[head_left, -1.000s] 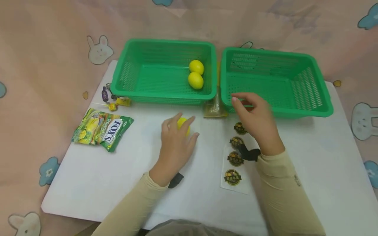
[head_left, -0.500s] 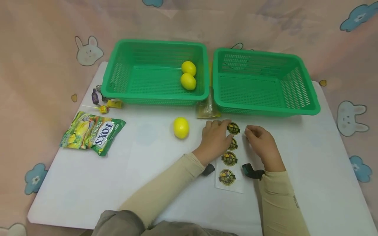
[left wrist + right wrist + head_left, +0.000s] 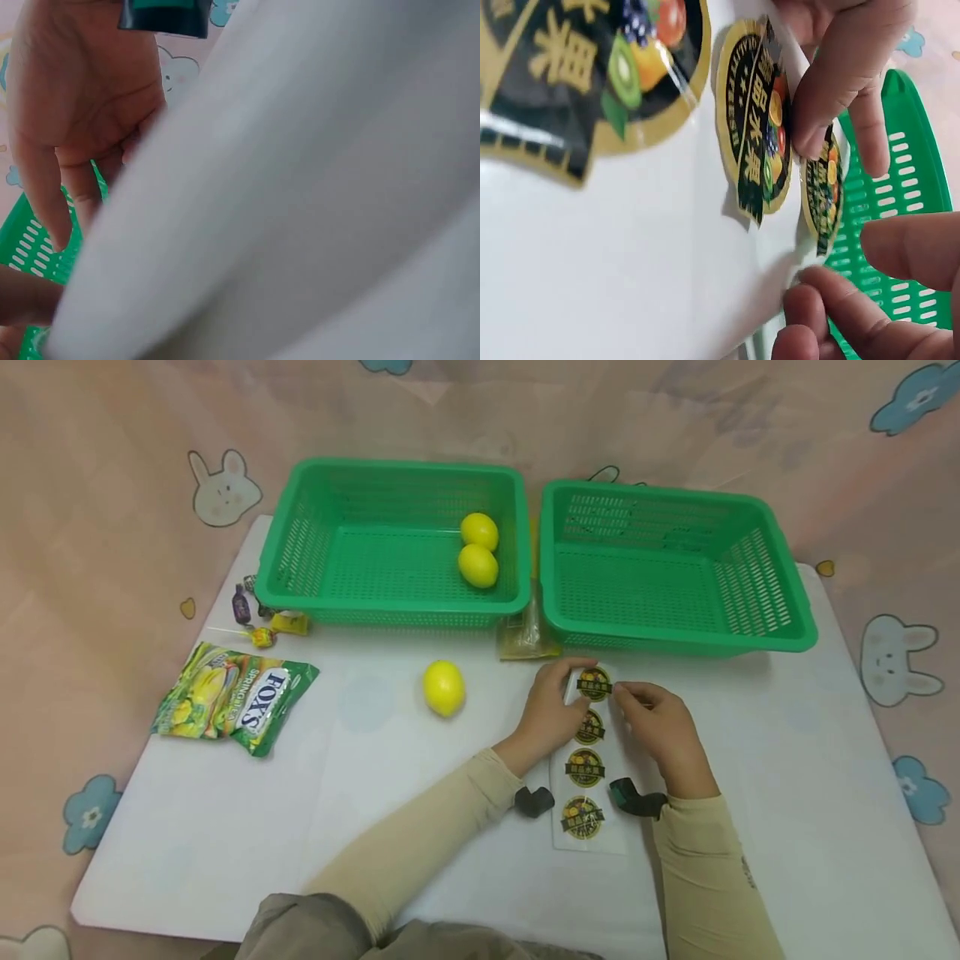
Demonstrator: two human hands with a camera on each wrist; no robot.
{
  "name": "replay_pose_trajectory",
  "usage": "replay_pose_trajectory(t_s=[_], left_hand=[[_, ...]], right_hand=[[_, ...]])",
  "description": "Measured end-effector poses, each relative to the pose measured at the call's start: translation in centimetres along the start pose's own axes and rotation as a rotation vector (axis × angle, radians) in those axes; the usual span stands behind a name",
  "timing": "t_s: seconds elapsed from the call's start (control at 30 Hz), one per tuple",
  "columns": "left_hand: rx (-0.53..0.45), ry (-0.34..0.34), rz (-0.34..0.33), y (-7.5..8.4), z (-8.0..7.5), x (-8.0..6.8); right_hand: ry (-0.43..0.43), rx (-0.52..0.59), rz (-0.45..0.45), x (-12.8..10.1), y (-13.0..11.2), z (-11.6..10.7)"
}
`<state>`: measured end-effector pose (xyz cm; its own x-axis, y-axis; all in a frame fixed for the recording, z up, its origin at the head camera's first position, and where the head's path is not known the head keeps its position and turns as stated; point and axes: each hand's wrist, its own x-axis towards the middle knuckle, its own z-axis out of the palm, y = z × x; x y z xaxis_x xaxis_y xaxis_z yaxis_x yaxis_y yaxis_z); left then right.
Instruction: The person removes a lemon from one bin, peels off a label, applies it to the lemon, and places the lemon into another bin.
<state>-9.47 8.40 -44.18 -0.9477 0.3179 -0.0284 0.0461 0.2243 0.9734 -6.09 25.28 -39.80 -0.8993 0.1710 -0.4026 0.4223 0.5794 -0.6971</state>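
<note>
Near the table's front edge, right of centre, lies the sticker sheet (image 3: pixel 584 768). Left hand (image 3: pixel 551 710) pinches the sheet's far end, lifting it; right hand (image 3: pixel 660 727) pinches at the top sticker (image 3: pixel 595 684). Peel slowly from the sticker's rim, keeping the sheet held flat. Lemon (image 3: pixel 443 687) sits left of the hands, baskets (image 3: pixel 390 610) beyond.
</note>
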Motion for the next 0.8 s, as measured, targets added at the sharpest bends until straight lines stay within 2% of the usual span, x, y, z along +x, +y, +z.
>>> replay_pose_trajectory(t_s=[0.2,0.27,0.33,0.43,0.47,0.5,0.53,0.57,0.6,0.67,0.7,0.77,0.8], left_hand=[[-0.016,0.065,0.019,0.5,-0.2,-0.7],[0.015,0.116,0.077,1.5,-0.4,-1.6],[0.108,0.171,0.195,2.9,-1.1,-2.9],[0.356,0.282,0.431,4.6,-3.4,-4.7],[0.441,0.324,0.464,4.9,-4.6,-5.2],[0.508,0.359,0.462,4.9,-5.9,-5.7],[0.556,0.387,0.426,4.7,-7.2,-6.1],[0.579,0.399,0.351,4.5,-8.6,-6.5],[0.579,0.396,0.253,4.0,-9.8,-6.9],[0.54,0.354,0.022,2.9,-12.0,-7.6],[0.512,0.333,-0.072,2.3,-12.8,-7.8],[0.468,0.288,-0.189,1.1,-13.8,-7.8],[0.449,0.264,-0.217,0.6,-14.1,-7.7]], right_hand=[[0.022,0.081,0.02,0.1,-0.1,0.4],[0.024,0.099,0.028,0.2,-0.1,0.4],[0.015,0.091,0.036,0.1,0.0,0.3],[0.003,0.084,0.045,-0.2,-0.1,0.0],[0.001,0.083,0.045,-0.4,-0.2,-0.1],[0.0,0.083,0.044,-0.6,-0.3,-0.1],[-0.001,0.089,0.041,-0.8,-0.5,-0.2],[-0.005,0.099,0.036,-1.0,-0.7,-0.2],[-0.012,0.104,0.028,-1.2,-1.0,-0.2],[-0.033,0.117,0.003,-1.5,-1.8,0.0],[-0.048,0.121,-0.009,-1.6,-2.3,0.1],[-0.086,0.125,-0.04,-1.9,-3.4,0.6],[-0.106,0.125,-0.056,-1.9,-4.0,0.9]])
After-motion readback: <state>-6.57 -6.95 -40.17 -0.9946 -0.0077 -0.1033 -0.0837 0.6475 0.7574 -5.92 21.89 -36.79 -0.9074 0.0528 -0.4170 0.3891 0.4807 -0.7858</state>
